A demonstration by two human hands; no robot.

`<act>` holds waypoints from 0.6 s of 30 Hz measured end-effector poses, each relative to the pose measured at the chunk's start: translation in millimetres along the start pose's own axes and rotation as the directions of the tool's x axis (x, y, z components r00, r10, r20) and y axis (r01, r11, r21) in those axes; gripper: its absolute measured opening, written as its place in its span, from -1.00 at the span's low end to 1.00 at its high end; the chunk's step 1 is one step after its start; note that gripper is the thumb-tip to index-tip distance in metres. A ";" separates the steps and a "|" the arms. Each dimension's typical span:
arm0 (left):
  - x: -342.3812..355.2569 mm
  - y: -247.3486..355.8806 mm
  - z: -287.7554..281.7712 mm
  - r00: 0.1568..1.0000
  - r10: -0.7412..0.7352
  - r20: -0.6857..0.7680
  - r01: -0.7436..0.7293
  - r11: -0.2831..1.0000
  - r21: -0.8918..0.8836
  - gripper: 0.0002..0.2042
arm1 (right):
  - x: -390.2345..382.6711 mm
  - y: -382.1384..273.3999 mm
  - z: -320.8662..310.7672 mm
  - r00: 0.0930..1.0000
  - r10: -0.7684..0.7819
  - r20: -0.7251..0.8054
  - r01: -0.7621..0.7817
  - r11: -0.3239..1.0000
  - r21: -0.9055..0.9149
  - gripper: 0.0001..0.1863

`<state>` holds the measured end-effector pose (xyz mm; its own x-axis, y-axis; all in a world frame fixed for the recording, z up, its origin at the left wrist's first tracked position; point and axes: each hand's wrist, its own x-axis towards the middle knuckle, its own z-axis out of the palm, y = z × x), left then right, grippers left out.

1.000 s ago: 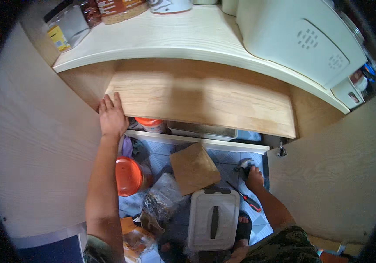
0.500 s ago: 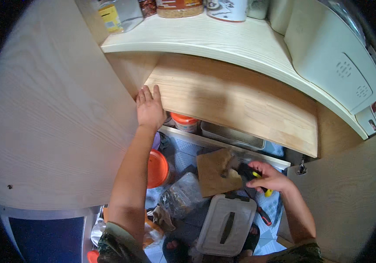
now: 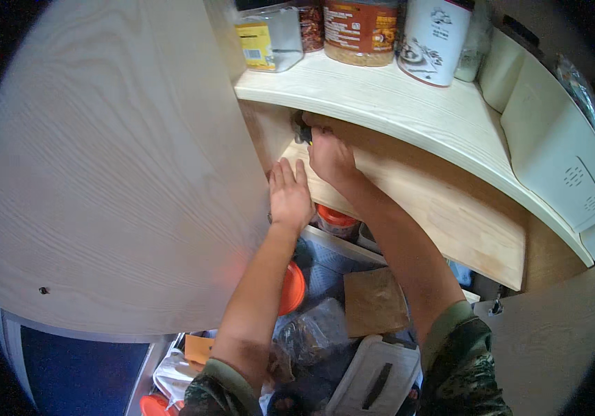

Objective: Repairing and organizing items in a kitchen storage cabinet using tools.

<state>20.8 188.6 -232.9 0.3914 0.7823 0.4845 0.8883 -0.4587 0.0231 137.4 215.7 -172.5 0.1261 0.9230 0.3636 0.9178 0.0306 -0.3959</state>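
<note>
Two bare hands work at a pale wooden shelf board inside a light wood-grain cabinet.

Nearest, at the lower edge of the frame, lie one white plastic case with a dark handle (image 3: 375,380), one flat brown cardboard piece (image 3: 374,302), one crinkled clear plastic bag (image 3: 313,331) and one round orange plastic lid (image 3: 290,288). At the centre, the left hand (image 3: 289,195) lies flat and open, fingers straight, pressed against the front edge of the smooth pale wooden shelf board (image 3: 443,208), holding nothing. Just above it, the right hand (image 3: 330,157) is curled tight around a small dark tool (image 3: 302,132) at the board's upper left corner, under the cream upper shelf (image 3: 394,104). The broad wood-grain cabinet door (image 3: 110,173) fills the left. Farthest, along the top, stand one clear square container with a yellow label (image 3: 270,38), one orange-labelled jar (image 3: 360,31) and one white cylindrical tin (image 3: 435,41).
</note>
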 end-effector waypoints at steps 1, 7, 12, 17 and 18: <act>-0.8 -1.9 0.3 1.000 -0.007 -0.006 0.007 1.000 -0.008 -0.39 | 2.4 -2.0 3.6 1.000 -0.014 -0.014 0.013 0.999 -0.030 -0.71; 1.5 -5.3 3.5 1.000 -0.011 -0.014 0.011 1.000 0.000 -0.40 | 8.4 3.7 13.7 0.998 -0.027 -0.059 0.024 0.998 -0.052 -0.62; 2.5 -2.2 1.9 1.000 -0.014 0.000 0.014 1.000 -0.006 -0.40 | 3.3 3.8 20.8 0.986 -0.016 -0.163 0.011 0.999 -0.033 -0.64; -0.4 -3.2 1.5 1.000 -0.004 -0.002 0.004 1.000 -0.009 -0.39 | -4.7 7.6 27.8 0.989 -0.047 -0.139 0.049 0.999 0.010 -0.64; -0.4 -4.7 2.1 1.000 -0.002 -0.002 0.002 1.000 -0.008 -0.39 | -3.1 7.3 28.3 0.989 -0.046 -0.140 0.048 0.999 0.011 -0.64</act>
<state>17.0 191.3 -235.0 0.3889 0.7828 0.4858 0.8872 -0.4603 0.0316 133.0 223.9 -200.4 0.1347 0.8580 0.4957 0.9187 0.0793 -0.3870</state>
